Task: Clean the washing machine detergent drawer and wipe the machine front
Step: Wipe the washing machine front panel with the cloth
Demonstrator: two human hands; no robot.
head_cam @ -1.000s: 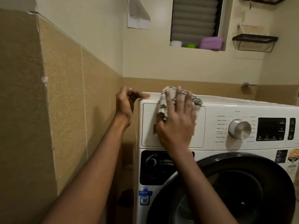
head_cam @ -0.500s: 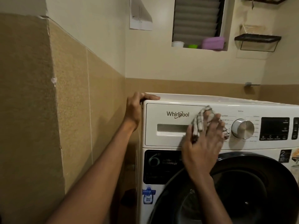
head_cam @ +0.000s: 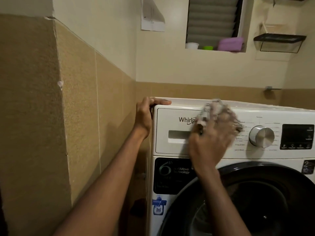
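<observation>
A white front-load washing machine (head_cam: 238, 157) fills the lower right. Its detergent drawer (head_cam: 172, 132) sits closed at the top left of the front panel. My left hand (head_cam: 144, 116) grips the machine's top left corner, thumb lying on the top edge. My right hand (head_cam: 211, 140) presses a checked cloth (head_cam: 213, 108) flat against the panel, at the drawer's right end and its top edge. The hand and cloth are blurred by motion. The cloth covers the end of the brand name.
A silver dial (head_cam: 261, 136) and a dark display (head_cam: 297, 137) lie right of my right hand. The dark round door (head_cam: 255, 201) is below. A tiled wall (head_cam: 85, 116) stands close on the left. A wire shelf (head_cam: 279, 40) and window ledge with containers (head_cam: 230, 44) hang above.
My right hand swept the cloth from the drawer's left half rightward across the panel, then back up toward the top edge. My left hand stays on the corner.
</observation>
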